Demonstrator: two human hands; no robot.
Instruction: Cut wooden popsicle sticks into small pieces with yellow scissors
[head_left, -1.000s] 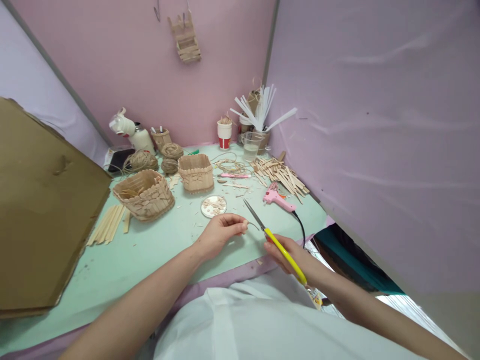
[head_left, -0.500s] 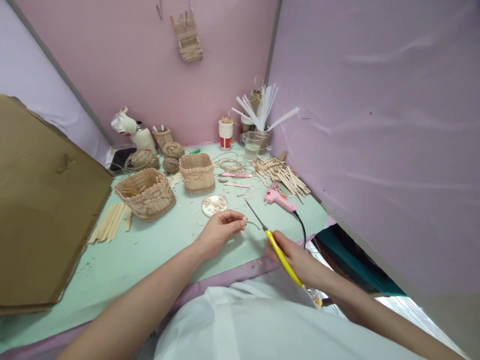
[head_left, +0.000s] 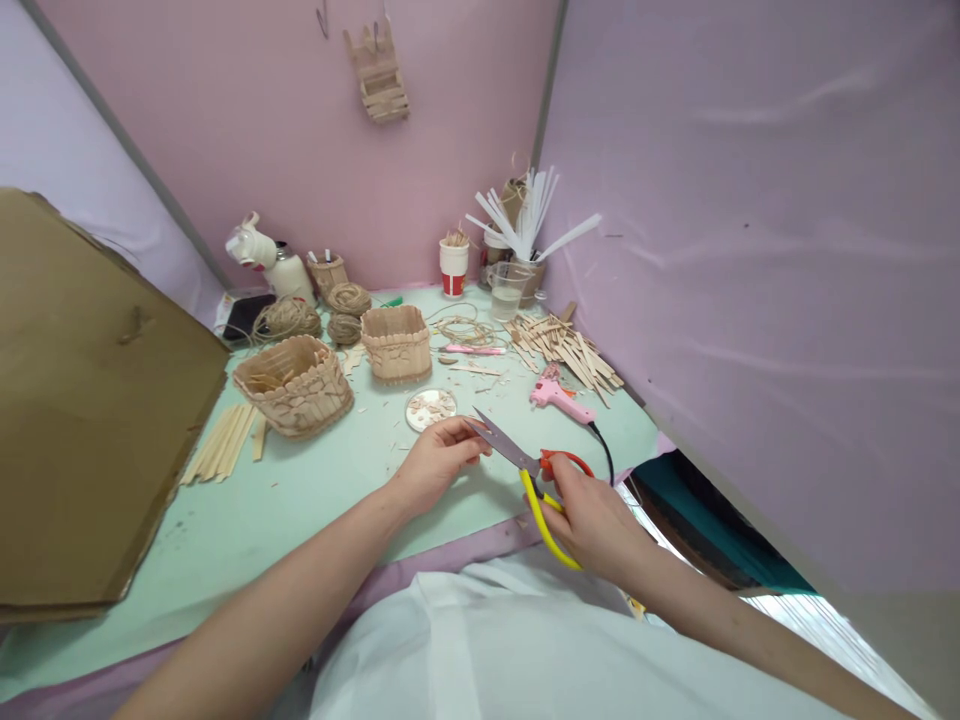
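Observation:
My right hand [head_left: 596, 520] grips a pair of scissors [head_left: 510, 443] with one yellow and one orange handle loop. Their blades point up and left, slightly apart at the tips, over the fingertips of my left hand [head_left: 439, 465]. Those fingers are pinched together above the table; the short thin brown strand that stuck out of them earlier is now mostly hidden behind the blades. Just beyond my left hand lies a small round white dish [head_left: 430, 408] with wood chips in it.
Two wooden baskets [head_left: 296, 395] stand to the left and centre, near flat sticks [head_left: 219, 445] and twine balls [head_left: 286, 318]. A pink glue gun [head_left: 559, 395] with a black cord and a stick pile [head_left: 566, 350] lie right. A cardboard sheet [head_left: 97, 420] leans at left.
The scissors have turned so both handle loops show, and their blades have moved left onto my left fingertips. My right hand has rotated with them. The left hand stays nearly still.

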